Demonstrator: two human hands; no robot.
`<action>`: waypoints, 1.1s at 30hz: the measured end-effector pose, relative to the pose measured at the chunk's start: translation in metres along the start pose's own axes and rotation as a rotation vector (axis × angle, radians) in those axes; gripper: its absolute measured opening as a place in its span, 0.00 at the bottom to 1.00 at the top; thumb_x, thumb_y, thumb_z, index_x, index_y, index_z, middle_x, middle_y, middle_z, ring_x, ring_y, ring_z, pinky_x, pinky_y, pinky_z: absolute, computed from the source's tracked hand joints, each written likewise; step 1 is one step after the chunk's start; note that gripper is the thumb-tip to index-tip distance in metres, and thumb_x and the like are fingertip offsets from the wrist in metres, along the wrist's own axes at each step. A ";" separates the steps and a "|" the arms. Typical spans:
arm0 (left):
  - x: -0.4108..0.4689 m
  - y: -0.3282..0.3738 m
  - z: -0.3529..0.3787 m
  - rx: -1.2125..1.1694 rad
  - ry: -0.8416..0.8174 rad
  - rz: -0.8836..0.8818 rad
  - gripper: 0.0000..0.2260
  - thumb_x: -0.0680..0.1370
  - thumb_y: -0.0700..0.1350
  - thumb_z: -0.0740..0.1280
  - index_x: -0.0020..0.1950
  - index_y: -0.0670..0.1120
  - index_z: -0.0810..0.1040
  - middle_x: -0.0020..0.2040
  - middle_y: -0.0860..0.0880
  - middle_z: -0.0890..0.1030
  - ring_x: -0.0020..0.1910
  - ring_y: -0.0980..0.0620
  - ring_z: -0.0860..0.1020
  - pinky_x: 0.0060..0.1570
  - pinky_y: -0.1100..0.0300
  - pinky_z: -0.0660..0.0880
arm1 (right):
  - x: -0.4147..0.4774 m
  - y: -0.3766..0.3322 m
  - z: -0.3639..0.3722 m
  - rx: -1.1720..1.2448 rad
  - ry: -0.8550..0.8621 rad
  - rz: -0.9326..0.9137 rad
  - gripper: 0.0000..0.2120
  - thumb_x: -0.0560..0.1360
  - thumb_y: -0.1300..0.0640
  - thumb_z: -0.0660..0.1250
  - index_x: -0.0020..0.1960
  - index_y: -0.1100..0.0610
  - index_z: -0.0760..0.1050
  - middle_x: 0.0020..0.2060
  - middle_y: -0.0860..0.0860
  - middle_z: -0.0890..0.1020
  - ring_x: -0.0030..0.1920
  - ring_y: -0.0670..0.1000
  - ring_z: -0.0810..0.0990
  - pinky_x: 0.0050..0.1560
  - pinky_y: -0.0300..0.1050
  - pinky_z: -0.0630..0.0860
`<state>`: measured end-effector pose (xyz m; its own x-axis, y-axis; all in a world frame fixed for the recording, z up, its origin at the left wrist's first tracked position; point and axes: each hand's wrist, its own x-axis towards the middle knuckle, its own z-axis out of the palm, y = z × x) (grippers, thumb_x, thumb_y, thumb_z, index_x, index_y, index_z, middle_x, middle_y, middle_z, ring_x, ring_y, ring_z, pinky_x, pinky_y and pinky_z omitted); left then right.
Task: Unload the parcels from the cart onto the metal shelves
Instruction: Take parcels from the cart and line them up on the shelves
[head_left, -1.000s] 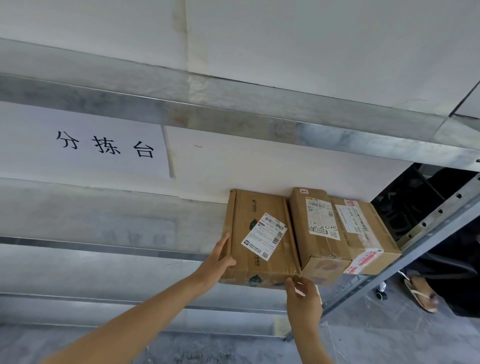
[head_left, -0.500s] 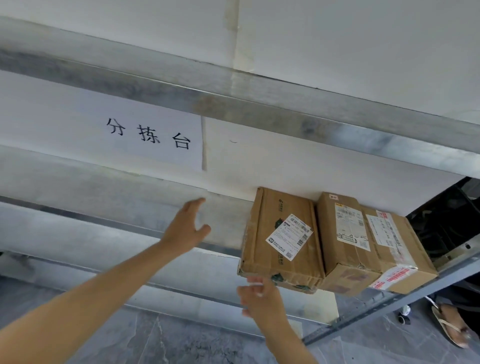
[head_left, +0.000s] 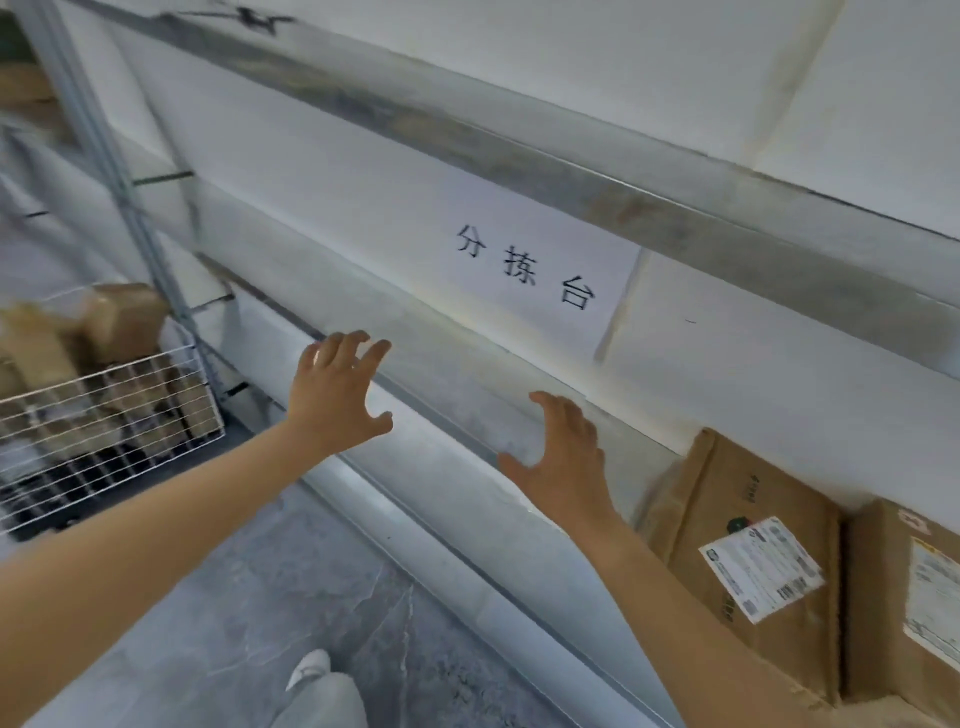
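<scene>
- While both hands are held up at the centre of the frame, nothing is gripped by either: the left hand (head_left: 337, 395) is seen with fingers spread and slightly bent, and the right hand (head_left: 561, 457) is likewise spread wide, its back turned to the camera.
- Whether either hand touches the metal behind it cannot be told.
- Just right of the right forearm, a cardboard parcel (head_left: 743, 551) bearing a white label is found standing on the metal shelves (head_left: 571, 171), at the lower right of the frame.
- A second parcel (head_left: 909, 597) is set against its right side and is partly cut off by the frame edge.
- At the middle left, more parcels (head_left: 119, 322), blurred, are seen piled in the wire cart (head_left: 104, 405), well apart from both hands.
- A paper sign (head_left: 540, 270) with three printed characters is fixed to the wall above the right hand.
- A white shoe (head_left: 309, 670) is noted on the grey floor (head_left: 234, 597) at the bottom centre.
</scene>
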<state>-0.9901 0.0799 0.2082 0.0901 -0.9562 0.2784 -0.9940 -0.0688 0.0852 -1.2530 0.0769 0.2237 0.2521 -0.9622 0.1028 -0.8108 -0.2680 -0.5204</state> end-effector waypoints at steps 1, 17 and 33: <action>-0.005 -0.012 -0.003 0.031 0.004 -0.029 0.38 0.67 0.58 0.72 0.73 0.48 0.64 0.70 0.44 0.66 0.69 0.40 0.63 0.68 0.44 0.59 | 0.009 -0.009 0.006 -0.044 -0.003 -0.038 0.35 0.71 0.45 0.70 0.73 0.49 0.59 0.71 0.51 0.63 0.69 0.56 0.63 0.64 0.56 0.65; -0.058 -0.220 -0.024 0.233 -0.046 -0.421 0.38 0.66 0.58 0.72 0.72 0.48 0.65 0.68 0.41 0.68 0.67 0.39 0.65 0.64 0.43 0.63 | 0.103 -0.184 0.125 -0.235 -0.126 -0.387 0.37 0.69 0.39 0.70 0.72 0.50 0.61 0.70 0.52 0.63 0.67 0.57 0.64 0.62 0.55 0.66; -0.063 -0.443 -0.039 0.244 -0.076 -0.615 0.37 0.67 0.60 0.68 0.73 0.50 0.63 0.68 0.44 0.67 0.68 0.41 0.65 0.65 0.44 0.64 | 0.178 -0.399 0.262 -0.156 -0.283 -0.547 0.34 0.72 0.40 0.66 0.73 0.50 0.58 0.70 0.53 0.62 0.68 0.56 0.65 0.66 0.54 0.65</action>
<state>-0.5526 0.1816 0.1906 0.6493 -0.7392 0.1790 -0.7495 -0.6618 -0.0143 -0.7466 0.0247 0.2274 0.7643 -0.6399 0.0800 -0.5872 -0.7418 -0.3238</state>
